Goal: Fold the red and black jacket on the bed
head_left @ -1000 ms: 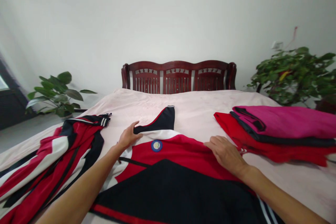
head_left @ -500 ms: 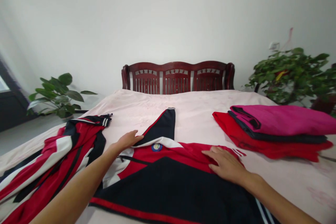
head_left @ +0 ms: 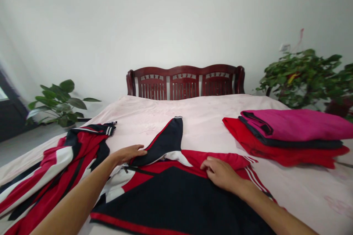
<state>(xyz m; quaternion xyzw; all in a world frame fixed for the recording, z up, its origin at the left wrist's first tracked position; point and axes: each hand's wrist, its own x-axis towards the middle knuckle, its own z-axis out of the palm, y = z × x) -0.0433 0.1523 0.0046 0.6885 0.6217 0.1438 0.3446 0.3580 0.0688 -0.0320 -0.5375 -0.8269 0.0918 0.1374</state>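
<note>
A navy, red and white track jacket [head_left: 176, 194] lies spread on the bed in front of me, with one navy sleeve [head_left: 167, 139] pointing away toward the headboard. My left hand [head_left: 129, 153] is closed on the red-striped edge of that sleeve, thumb and fingers pinching the fabric. On the red part of the jacket rests my right hand [head_left: 220, 172], its fingers curled and gripping the cloth near the white stripes. A white panel is folded between the sleeve and the red part.
Another red, white and navy jacket [head_left: 74, 161] lies crumpled at the left. At the right is a stack of folded clothes, with a magenta garment [head_left: 300, 123] on top of dark and red ones. A dark wooden headboard [head_left: 184, 69] and potted plants stand beyond the pale pink bedsheet [head_left: 206, 114].
My left hand has drawn the sleeve slightly nearer, over the round badge, which is now covered. My right hand has shifted left and its fingers have curled into the red cloth.
</note>
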